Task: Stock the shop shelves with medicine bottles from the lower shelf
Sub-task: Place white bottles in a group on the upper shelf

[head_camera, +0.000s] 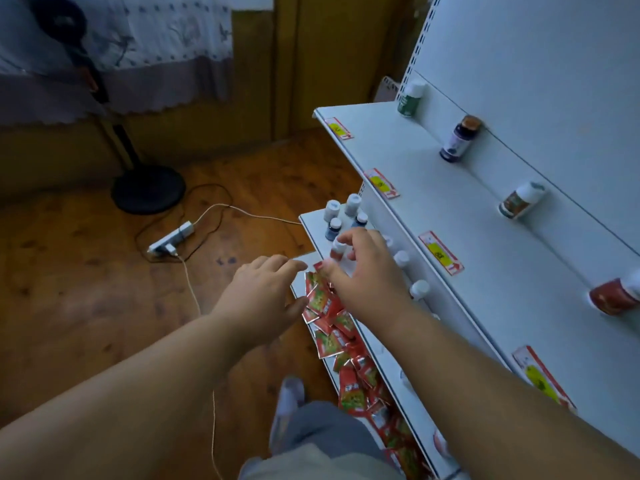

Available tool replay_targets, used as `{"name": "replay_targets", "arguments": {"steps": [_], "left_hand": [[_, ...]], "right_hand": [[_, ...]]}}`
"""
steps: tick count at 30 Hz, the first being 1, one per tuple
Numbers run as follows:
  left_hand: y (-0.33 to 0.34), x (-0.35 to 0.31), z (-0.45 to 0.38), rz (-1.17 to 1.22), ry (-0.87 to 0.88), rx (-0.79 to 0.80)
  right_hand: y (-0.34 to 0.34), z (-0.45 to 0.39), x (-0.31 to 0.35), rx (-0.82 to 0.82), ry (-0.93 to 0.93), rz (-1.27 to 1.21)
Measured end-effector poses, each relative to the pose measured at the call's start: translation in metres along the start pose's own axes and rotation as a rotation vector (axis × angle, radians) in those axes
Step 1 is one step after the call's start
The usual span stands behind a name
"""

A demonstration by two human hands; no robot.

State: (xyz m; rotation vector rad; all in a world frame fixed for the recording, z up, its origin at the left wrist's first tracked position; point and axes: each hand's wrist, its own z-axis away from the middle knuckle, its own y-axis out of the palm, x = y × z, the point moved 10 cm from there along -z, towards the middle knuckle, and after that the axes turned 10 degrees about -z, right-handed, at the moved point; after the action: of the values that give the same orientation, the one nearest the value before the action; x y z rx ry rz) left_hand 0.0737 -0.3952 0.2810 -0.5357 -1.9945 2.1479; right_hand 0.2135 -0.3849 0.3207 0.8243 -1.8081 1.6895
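Observation:
My right hand (367,271) reaches down to the lower shelf (311,226), its thumb and fingers curled round a white-capped medicine bottle (337,250) with a red label. Several more white-capped bottles (353,204) stand behind and beside it on that shelf. My left hand (266,292) hovers beside it with loose fingers and holds nothing, just over the shelf's front edge. On the upper shelf (433,209), spaced along the back wall, stand a green bottle (410,98), a purple bottle (460,138), an orange-labelled bottle (521,200) and a red bottle (614,296).
Several red sachets (329,317) lie heaped on the bottom shelf under my hands. Price tags (441,252) line the upper shelf's front edge. On the wooden floor to the left are a fan base (149,188), a power strip (171,239) and trailing cables. My foot (291,393) is near the shelf.

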Motion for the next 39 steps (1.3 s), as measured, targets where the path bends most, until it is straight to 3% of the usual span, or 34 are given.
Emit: {"name": "replay_targets", "arguments": {"steps": [7,15,22,26,32,39], "left_hand": [[0.015,0.072,-0.131,-0.068,0.078,0.071],[0.039,0.185,-0.244,-0.113,0.149,0.17],[0.102,0.213,-0.359,-0.12,0.449,0.209],[0.151,0.221,-0.4,-0.121,0.562,0.255],[0.237,0.21,-0.455,-0.025,0.562,0.237],[0.321,0.183,-0.497,0.054,0.552,0.174]], "right_hand": [[0.06,-0.145,-0.04,0.049,0.08,-0.072],[0.12,-0.26,-0.067,0.025,0.23,0.031],[0.178,-0.329,-0.115,-0.159,0.48,0.142],[0.213,-0.345,-0.158,-0.184,0.636,0.178],[0.24,-0.371,-0.258,-0.23,0.73,0.251],[0.234,-0.404,-0.35,-0.304,0.654,0.299]]}}
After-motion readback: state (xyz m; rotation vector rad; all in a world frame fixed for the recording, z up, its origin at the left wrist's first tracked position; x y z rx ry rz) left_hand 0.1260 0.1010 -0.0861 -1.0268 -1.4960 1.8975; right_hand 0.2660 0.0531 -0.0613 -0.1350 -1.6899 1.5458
